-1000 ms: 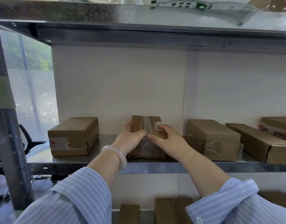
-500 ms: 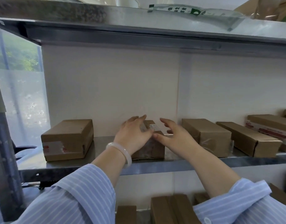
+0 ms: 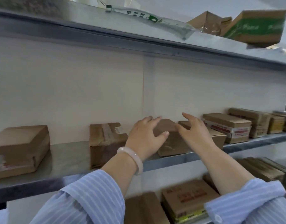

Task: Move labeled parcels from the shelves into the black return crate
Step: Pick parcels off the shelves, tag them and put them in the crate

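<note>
Though close about the brown parcel (image 3: 173, 144), left hand (image 3: 144, 138) and right hand (image 3: 194, 133) empty (fingers loosely apart).

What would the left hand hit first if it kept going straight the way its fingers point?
Most likely the plain cardboard box right ahead of the left hand, whose fingers hover over its top; depth is hard to judge.

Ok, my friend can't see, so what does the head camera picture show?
A left hand and right hand, both open, reach either side of a brown box on a metal shelf. More cardboard boxes sit along it.
</note>
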The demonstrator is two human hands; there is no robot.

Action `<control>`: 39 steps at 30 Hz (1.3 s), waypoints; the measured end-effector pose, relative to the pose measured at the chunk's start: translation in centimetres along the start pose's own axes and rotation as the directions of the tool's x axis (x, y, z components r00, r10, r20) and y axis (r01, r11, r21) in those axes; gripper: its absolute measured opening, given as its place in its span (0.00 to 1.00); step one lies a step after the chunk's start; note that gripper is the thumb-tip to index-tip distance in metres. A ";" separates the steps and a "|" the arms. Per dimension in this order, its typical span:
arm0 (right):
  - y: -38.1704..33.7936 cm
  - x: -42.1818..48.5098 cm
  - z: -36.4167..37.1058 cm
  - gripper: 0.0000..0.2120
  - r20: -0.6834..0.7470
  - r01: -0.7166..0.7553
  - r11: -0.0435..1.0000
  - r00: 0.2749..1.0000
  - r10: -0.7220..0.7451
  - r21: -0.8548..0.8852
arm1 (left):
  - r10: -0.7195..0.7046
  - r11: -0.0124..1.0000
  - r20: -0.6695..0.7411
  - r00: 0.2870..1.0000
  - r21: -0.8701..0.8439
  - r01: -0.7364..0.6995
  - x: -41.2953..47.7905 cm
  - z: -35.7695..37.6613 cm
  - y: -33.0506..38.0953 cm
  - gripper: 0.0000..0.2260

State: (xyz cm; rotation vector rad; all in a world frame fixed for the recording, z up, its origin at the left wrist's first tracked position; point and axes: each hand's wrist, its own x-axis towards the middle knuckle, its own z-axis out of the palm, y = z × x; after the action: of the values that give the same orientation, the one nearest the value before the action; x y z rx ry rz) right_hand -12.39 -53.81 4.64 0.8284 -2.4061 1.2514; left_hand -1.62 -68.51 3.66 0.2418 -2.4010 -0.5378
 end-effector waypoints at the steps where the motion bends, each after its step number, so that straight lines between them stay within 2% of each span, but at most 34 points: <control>1: 0.7 0.3 -0.1 0.28 0.007 -0.017 1.000 1.000 0.017 0.011 | -0.014 1.000 0.016 1.000 -0.013 0.014 0.3 0.8 0.3 0.34; 6: 3.9 2.3 0.2 0.29 0.138 -0.082 0.991 0.988 0.067 0.106 | -0.162 0.985 0.042 0.986 -0.060 0.164 2.1 3.8 1.0 0.32; 10: 4.5 4.4 0.4 0.28 0.282 -0.130 0.957 0.958 0.054 0.261 | -0.335 0.928 0.016 0.942 -0.170 0.333 4.3 5.7 1.6 0.36; 12: 5.0 5.4 0.5 0.28 0.334 -0.175 0.922 0.941 0.054 0.345 | -0.408 0.886 0.002 0.913 -0.242 0.397 4.8 6.5 1.9 0.31; 14: 5.5 6.1 0.8 0.29 0.393 -0.206 0.913 0.918 0.056 0.353 | -0.480 0.832 -0.010 0.877 -0.324 0.451 4.9 7.4 2.0 0.28; 17: 6.1 6.4 1.9 0.28 0.504 -0.328 0.861 0.858 0.099 0.388 | -0.525 0.798 -0.064 0.849 -0.385 0.464 4.7 8.2 2.4 0.33; 19: 6.3 6.2 2.1 0.23 0.530 -0.363 0.827 0.843 0.094 0.430 | -0.525 0.806 -0.105 0.845 -0.382 0.453 4.3 8.3 3.0 0.28; 22: 6.4 5.8 1.6 0.12 0.493 -0.305 0.768 0.870 -0.016 0.564 | -0.493 0.841 -0.169 0.854 -0.344 0.417 3.6 8.0 3.7 0.24; 26: 6.2 5.1 0.8 0.24 0.385 -0.137 0.730 0.905 -0.183 0.670 | -0.470 0.852 -0.176 0.865 -0.347 0.392 3.2 7.1 4.9 0.28; 28: 6.2 4.7 0.7 0.24 0.330 -0.070 0.712 0.914 -0.234 0.699 | -0.473 0.854 -0.204 0.857 -0.344 0.390 3.1 6.7 5.4 0.30; 32: 5.7 3.7 0.7 0.19 0.200 -0.007 0.652 0.954 -0.223 0.758 | -0.481 0.861 -0.234 0.845 -0.308 0.405 2.9 6.7 5.4 0.36; 36: 5.0 2.6 0.6 0.16 0.103 0.083 0.652 0.965 -0.241 0.754 | -0.486 0.844 -0.167 0.858 -0.344 0.412 2.2 6.7 5.4 0.51; 39: 4.4 2.3 0.3 0.16 0.047 0.165 0.668 0.957 -0.287 0.725 | -0.505 0.773 -0.123 0.854 -0.504 0.385 1.7 6.2 5.7 0.44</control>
State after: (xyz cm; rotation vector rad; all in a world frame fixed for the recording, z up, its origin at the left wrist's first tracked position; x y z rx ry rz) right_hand -16.94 -52.85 2.77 1.4321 -1.7740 2.1174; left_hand -7.12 -61.91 2.77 0.6412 -1.8843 -1.2078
